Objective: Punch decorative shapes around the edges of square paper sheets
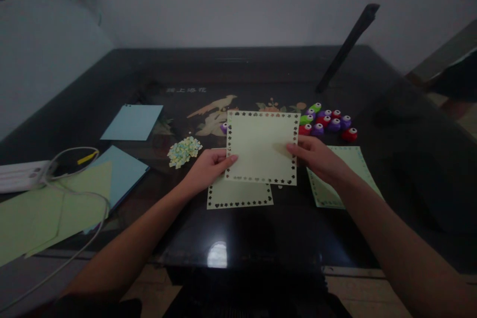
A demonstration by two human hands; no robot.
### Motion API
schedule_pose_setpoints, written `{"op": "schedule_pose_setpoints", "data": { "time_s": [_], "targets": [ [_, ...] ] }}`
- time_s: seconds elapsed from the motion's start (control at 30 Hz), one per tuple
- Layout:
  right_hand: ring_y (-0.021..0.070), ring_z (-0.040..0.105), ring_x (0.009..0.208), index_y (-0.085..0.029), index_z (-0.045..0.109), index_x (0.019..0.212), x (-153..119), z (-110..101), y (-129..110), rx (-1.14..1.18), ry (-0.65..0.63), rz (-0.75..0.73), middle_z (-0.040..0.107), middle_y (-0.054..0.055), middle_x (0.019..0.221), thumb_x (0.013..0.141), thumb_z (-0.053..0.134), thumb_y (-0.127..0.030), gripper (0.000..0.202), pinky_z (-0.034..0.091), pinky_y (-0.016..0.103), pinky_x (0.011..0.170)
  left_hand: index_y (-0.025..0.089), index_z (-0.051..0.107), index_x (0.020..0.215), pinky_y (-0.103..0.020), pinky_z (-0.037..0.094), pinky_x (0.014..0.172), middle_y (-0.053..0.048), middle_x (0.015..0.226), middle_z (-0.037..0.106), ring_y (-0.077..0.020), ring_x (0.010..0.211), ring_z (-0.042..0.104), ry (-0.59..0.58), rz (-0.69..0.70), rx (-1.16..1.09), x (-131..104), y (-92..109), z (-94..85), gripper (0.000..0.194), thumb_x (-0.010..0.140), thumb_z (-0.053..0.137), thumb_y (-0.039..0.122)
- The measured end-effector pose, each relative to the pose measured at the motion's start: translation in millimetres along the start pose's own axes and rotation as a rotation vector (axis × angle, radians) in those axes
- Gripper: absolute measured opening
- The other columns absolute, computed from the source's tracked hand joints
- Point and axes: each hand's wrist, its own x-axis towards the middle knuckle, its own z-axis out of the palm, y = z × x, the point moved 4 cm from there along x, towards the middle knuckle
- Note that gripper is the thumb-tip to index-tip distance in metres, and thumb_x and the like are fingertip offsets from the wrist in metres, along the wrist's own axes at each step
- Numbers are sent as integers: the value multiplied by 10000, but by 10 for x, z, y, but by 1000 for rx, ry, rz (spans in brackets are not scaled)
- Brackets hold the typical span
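A pale green square sheet (261, 146) with small star and heart shapes cut along its edges is held up in front of me. My left hand (210, 166) pinches its left edge, thumb on top. At the right edge my right hand (318, 156) grips it the same way. Beneath it, partly covered, another punched green sheet (240, 194) lies on the dark table. More punched sheets (330, 194) lie under my right wrist. A heap of tiny paper cut-outs (184, 151) sits left of my left hand.
Several red, purple and green punches (324, 121) stand behind my right hand. Blue sheets (132, 122), plain green sheets (74, 208) and a white power strip (22, 176) with a looped cable lie at left. A dark stick (348, 47) rises at the back right.
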Motion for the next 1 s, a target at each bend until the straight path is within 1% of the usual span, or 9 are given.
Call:
{"op": "schedule_pose_setpoints", "data": {
  "time_s": [0.07,0.13,0.33,0.4,0.5,0.63,0.77,0.87,1.0],
  "targets": [
    [187,679,770,-180,707,915,-34,60,26,-26,-95,65,741,53,873,684,756,-403,325,542,326,718,173,674,730,-239,437,486,-18,586,648,-143,545,577,-24,-11,-22,-6,12,14,292,840,553,414],
    [225,693,878,-197,719,954,-59,102,44,-67,-144,97,751,59,958,668,777,-371,340,541,383,828,171,667,736,-241,432,498,-17,609,648,-146,568,578,-27,-6,-35,-15,32,24,288,839,553,414],
    [261,694,951,-205,703,1050,-61,119,51,-88,-164,56,745,67,1020,669,780,-324,406,525,468,904,171,638,719,-236,417,514,-11,610,638,-139,565,557,-17,13,-20,-36,74,58,295,860,526,405],
    [265,699,938,-194,694,1064,-48,45,33,-92,-100,53,745,79,1015,652,793,-324,443,532,468,894,169,619,679,-243,433,558,-9,606,639,-138,577,562,-18,67,-2,-34,110,55,333,884,491,398],
    [284,696,946,-175,683,1077,-51,-145,-36,-62,80,4,738,105,1036,610,813,-345,514,535,474,891,157,641,755,-252,457,626,-19,646,671,-134,584,575,13,132,28,-18,148,11,328,916,448,369],
    [302,689,970,-185,669,1110,-125,-384,-71,-28,309,-86,733,114,1050,605,806,-379,558,534,479,901,156,651,878,-259,480,633,-27,692,689,-145,596,602,153,145,120,49,129,-129,254,900,478,341],
    [308,672,1020,-194,656,1138,-210,-476,48,-23,396,-108,726,103,1077,643,790,-384,547,511,484,947,180,627,971,-274,506,662,-33,797,714,-170,694,658,273,137,219,195,111,-310,204,879,499,309],
    [315,671,1022,-188,680,1065,-257,-501,133,-1,445,-88,724,91,1085,636,796,-397,490,506,497,952,183,621,1008,-287,505,703,-47,914,713,-175,773,657,357,161,440,361,134,-433,200,868,504,264],
    [330,668,1023,-171,697,1010,-285,-505,137,-25,466,-62,727,103,1071,622,801,-404,464,485,519,969,155,604,1042,-326,503,751,-89,1031,683,-178,790,635,380,159,596,617,119,-498,228,847,514,233]
  ]
}}
